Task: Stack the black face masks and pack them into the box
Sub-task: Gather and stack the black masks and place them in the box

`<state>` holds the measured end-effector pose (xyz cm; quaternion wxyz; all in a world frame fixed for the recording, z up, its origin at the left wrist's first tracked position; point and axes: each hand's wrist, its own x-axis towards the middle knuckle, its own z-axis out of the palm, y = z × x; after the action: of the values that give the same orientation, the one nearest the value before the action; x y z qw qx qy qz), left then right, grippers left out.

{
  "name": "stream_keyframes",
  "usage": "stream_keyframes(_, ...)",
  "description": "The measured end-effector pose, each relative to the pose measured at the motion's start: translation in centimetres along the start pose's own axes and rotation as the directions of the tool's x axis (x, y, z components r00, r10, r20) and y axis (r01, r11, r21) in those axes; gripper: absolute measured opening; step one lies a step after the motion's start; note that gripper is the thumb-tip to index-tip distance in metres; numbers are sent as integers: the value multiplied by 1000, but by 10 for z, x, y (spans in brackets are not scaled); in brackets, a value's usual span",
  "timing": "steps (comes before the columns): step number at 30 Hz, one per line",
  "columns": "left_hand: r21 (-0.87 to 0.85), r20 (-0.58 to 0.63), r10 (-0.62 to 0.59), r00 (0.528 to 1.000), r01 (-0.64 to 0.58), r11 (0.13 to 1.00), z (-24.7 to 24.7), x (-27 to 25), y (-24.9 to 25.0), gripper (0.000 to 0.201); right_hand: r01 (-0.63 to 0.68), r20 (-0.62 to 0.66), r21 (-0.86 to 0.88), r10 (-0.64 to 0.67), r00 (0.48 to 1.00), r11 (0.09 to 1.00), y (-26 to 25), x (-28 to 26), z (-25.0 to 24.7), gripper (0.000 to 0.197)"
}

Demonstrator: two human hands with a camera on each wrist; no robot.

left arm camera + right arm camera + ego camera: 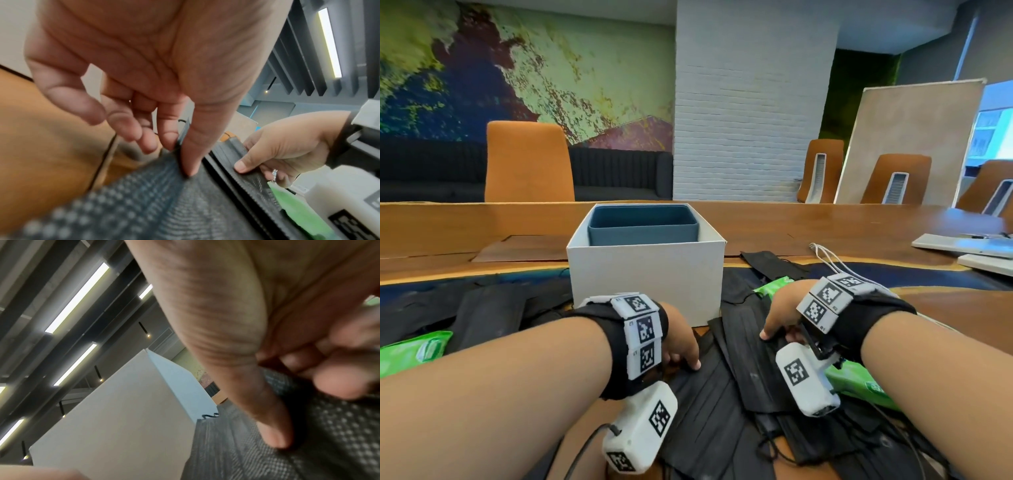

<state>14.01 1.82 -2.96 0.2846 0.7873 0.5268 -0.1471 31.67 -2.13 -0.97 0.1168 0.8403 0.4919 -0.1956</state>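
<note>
At lower centre, we pinch opposite ends of a pleated black fabric face mask (709, 387) with left hand (681, 342) and right hand (780, 315), squaring it for stacking before the white cardboard box (647, 274).

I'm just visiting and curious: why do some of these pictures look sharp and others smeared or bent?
Head view: mostly sharp, but wide-angle bending curves the table edge and stretches the forearms. Left wrist view: the left hand is fairly clear, while the near black mask blurs into dots. Right wrist view: the right hand is smeared, and the ceiling lights glare bright.
</note>
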Motion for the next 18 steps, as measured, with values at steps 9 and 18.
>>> stream_keyframes(9, -224, -285, 143, 948, -210, 952, -33, -35, -40, 7, 171, -200, 290, -115, 973, 942, 19, -13, -22, 29)
stream_keyframes(18, -599, -492, 176, 853, -478, 643, -45, -64, -91, 31, 523, -373, 778, -413, 831, 349, 15, -71, -34, 27)
